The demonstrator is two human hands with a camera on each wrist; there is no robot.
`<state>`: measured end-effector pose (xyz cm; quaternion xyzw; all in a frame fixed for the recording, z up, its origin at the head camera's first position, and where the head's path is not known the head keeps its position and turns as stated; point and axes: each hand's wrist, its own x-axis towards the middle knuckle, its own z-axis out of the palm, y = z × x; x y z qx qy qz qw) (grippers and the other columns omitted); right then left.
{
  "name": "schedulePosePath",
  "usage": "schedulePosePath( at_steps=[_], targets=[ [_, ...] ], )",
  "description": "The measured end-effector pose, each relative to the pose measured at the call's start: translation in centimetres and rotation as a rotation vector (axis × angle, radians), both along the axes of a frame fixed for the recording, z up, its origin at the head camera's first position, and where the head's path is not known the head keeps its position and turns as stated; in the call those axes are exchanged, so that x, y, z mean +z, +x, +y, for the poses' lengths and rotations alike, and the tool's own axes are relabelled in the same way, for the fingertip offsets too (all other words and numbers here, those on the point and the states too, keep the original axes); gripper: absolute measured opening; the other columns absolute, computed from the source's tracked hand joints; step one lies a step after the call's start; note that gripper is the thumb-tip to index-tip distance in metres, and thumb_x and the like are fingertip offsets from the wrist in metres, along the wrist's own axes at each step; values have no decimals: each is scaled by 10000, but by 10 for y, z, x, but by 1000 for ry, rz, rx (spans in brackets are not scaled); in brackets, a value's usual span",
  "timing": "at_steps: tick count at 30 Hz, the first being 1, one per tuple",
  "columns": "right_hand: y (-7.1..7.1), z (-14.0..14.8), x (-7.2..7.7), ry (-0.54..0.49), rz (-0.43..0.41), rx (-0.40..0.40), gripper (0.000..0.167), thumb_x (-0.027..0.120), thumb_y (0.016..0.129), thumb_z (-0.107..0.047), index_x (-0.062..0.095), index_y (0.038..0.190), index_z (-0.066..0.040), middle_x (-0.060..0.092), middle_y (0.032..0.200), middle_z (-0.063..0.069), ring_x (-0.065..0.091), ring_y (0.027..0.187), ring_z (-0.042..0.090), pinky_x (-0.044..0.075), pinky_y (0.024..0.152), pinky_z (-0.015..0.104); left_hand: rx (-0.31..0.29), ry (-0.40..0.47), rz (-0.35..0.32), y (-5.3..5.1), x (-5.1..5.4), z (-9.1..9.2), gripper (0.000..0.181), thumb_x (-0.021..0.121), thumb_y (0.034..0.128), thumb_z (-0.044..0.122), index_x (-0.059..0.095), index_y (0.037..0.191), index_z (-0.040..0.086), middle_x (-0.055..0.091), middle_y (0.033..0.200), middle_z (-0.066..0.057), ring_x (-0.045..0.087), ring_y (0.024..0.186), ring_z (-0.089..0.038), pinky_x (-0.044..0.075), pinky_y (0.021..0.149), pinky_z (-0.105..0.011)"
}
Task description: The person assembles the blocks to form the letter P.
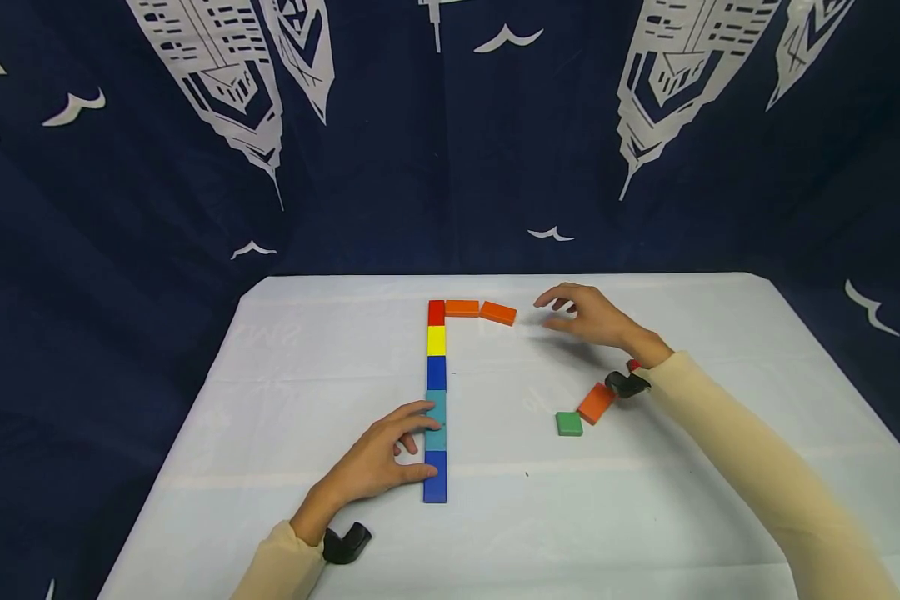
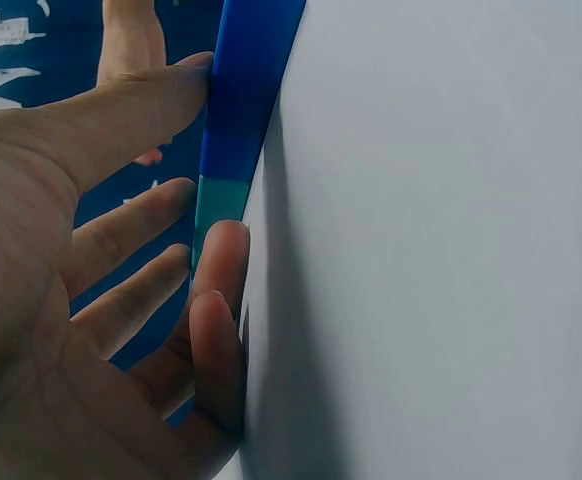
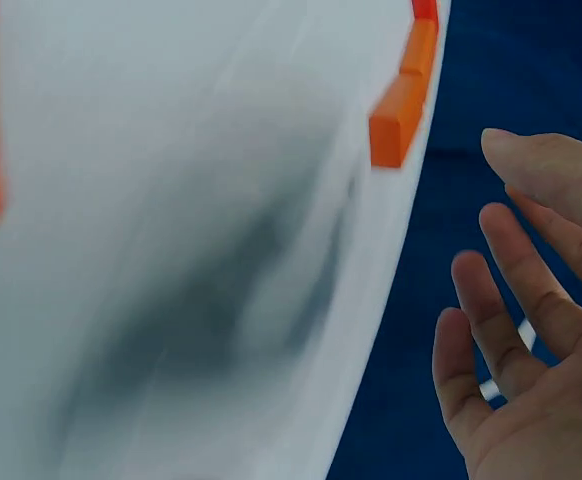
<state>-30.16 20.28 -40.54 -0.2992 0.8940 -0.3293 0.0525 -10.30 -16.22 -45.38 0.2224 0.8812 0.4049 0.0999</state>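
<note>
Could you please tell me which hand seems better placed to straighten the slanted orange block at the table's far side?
Probably the right hand: it is empty and close to the slanted orange block. The left hand is farther away, touching the line of blocks.

Multicol. blk row (image 1: 437,373), straight, far end red, 2 orange blks (image 1: 462,308) to rt., outer skewed

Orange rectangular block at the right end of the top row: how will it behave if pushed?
The orange rectangular block looks rigid, with straight edges, so probably no flexing. Lying lengthwise on the flat white table, it should slide or pivot rather than roll. Its neighbouring orange block sits right at its left end, so leftward pushes may shift both.
</note>
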Motion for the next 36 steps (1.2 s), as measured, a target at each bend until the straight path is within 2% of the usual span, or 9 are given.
schedulePosePath(
  at_steps=[4, 8, 12, 15, 18, 22, 27, 32, 36],
  targets=[
    [3, 22, 7, -8, -16, -33, 325, 708, 916, -41, 666, 1238, -59, 654, 1273, 125, 613, 1114, 369, 482, 978, 547, 0, 3, 3, 0, 0, 0, 508, 831, 832, 288, 655, 1286, 144, 446, 1545, -53, 560, 836, -98, 468, 737, -243],
    [5, 45, 11, 16, -47, -67, 266, 710, 926, -82, 698, 1191, -71, 665, 1249, 116, 613, 1123, 342, 481, 985, 544, 0, 3, -1, 0, 0, 0, 508, 829, 834, 291, 653, 1287, 143, 444, 1547, -56, 558, 841, -100, 470, 739, -246],
    [7, 67, 10, 50, -77, -53, 246, 692, 948, -125, 706, 1185, -62, 675, 1238, 126, 597, 1121, 304, 462, 990, 544, -3, 2, -8, -1, 0, 0, 509, 829, 835, 294, 653, 1288, 144, 442, 1548, -57, 558, 843, -100, 470, 739, -246],
    [8, 84, 7, 48, -135, -45, 276, 679, 957, -133, 693, 1220, -48, 668, 1248, 150, 575, 1142, 309, 431, 1009, 539, -1, 3, -9, -1, 0, 0, 509, 831, 833, 292, 654, 1286, 145, 442, 1547, -53, 557, 840, -97, 469, 739, -246],
    [8, 98, 2, 46, -211, -76, 321, 686, 957, -186, 682, 1252, -58, 655, 1275, 148, 553, 1175, 301, 422, 1023, 461, 0, 4, -14, 0, -1, 1, 509, 830, 833, 292, 653, 1286, 142, 441, 1549, -53, 557, 839, -98, 468, 739, -246],
    [9, 115, -7, 46, -301, -132, 382, 702, 947, -266, 666, 1286, -94, 614, 1337, 126, 519, 1174, 281, 451, 942, 316, 4, 3, -21, 0, -1, 1, 502, 828, 836, 293, 654, 1283, 144, 442, 1548, -52, 560, 843, -103, 465, 740, -245],
    [10, 134, -21, 27, -367, -163, 399, 664, 962, -180, 619, 1346, -78, 517, 1431, 175, 459, 1214, 300, 434, 909, 235, 6, -6, -14, 0, 0, 3, 507, 828, 835, 292, 654, 1286, 139, 447, 1544, -55, 564, 845, -106, 466, 741, -251],
    [10, 140, -29, 0, -420, -175, 438, 663, 954, -145, 584, 1377, -59, 461, 1469, 200, 417, 1246, 321, 419, 953, 284, 5, -8, -17, 1, 1, 2, 508, 829, 835, 281, 654, 1287, 129, 447, 1545, -54, 562, 842, -107, 468, 737, -253],
    [8, 138, -29, 36, -384, -175, 434, 667, 956, -170, 591, 1372, -76, 470, 1457, 207, 432, 1232, 342, 410, 996, 412, 12, -6, -12, 1, 0, 1, 501, 830, 833, 283, 657, 1281, 140, 448, 1544, -49, 559, 841, -95, 466, 735, -244]
  ],
)
